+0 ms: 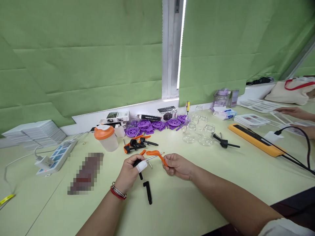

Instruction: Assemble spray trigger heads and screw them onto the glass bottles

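My left hand point(127, 173), with white tape on a finger, is closed around a black plastic part that has a thin metal rod point(152, 157). My right hand point(179, 166) pinches an orange curved plastic piece point(155, 153). The rod's tip meets or crosses the orange piece; I cannot tell whether it passes through it. Below my hands a loose black handle-shaped part point(148, 193) lies on the table. Just behind them are several black-and-orange parts with rods point(137, 143).
Purple plastic wheels point(145, 126) are piled by the wall. An orange-lidded shaker cup point(106, 137) stands left, clear glass jars point(189, 134) right. Farther out are a power strip point(57, 157) and an orange-and-black bar point(256, 141). Another person's hands point(292, 113) hold clear plastic at far right.
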Available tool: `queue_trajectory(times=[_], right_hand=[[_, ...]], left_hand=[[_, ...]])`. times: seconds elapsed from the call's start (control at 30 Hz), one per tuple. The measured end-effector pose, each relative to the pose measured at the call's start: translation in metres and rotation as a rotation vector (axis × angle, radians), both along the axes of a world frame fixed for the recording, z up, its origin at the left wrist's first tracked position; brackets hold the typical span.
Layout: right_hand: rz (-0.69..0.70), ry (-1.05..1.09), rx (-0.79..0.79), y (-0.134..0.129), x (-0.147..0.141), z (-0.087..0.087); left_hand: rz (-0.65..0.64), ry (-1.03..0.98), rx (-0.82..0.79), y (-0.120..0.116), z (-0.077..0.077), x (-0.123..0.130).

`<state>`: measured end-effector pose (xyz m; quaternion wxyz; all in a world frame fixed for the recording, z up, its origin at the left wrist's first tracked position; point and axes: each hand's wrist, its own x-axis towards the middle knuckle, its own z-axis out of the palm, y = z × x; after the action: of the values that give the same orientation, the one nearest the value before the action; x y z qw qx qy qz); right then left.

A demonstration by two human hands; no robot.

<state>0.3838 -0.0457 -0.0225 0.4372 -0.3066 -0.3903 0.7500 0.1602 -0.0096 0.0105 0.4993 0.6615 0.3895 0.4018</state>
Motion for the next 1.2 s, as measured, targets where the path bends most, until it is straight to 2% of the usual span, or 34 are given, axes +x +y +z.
queue_trajectory(times=[0.1, 0.2, 0.3, 0.5, 0.67, 0.8, 0.9, 1.0, 1.07, 1.13, 1.2], right_hand=[[0.054, -0.033, 0.024, -0.001, -0.003, -0.004], [0.092, -0.069, 0.049, -0.002, -0.005, -0.005], [0.091, -0.112, 0.066, -0.004, -0.006, -0.003], [0.082, -0.169, 0.094, -0.008, -0.011, 0.000], [0.069, -0.218, 0.130, -0.008, -0.014, -0.001], [0.028, -0.318, 0.152, -0.008, -0.018, -0.005], [-0.063, -0.607, 0.240, -0.007, -0.023, -0.007], [-0.155, -1.015, 0.586, -0.006, -0.031, -0.003], [-0.149, -1.241, 0.748, -0.004, -0.039, 0.000], [-0.124, -1.435, 0.738, 0.000, -0.050, 0.001], [-0.134, -1.576, 0.649, 0.005, -0.060, 0.001]], left_hand=[[-0.077, 0.007, -0.018, -0.004, 0.001, 0.004], [-0.083, 0.050, 0.014, -0.009, 0.003, 0.008], [-0.077, 0.053, 0.031, -0.013, 0.004, 0.010], [-0.178, -0.044, -0.061, -0.016, 0.001, 0.011], [-0.101, -0.134, -0.089, -0.018, 0.001, 0.016], [-0.033, -0.249, -0.182, -0.012, 0.001, 0.016], [0.087, -0.367, -0.224, -0.003, 0.001, 0.010], [0.197, -0.441, -0.186, 0.007, 0.002, 0.004], [0.240, -0.458, -0.164, 0.012, 0.002, 0.001], [0.264, -0.454, -0.153, 0.015, 0.000, -0.001], [0.265, -0.438, -0.147, 0.016, -0.001, -0.002]])
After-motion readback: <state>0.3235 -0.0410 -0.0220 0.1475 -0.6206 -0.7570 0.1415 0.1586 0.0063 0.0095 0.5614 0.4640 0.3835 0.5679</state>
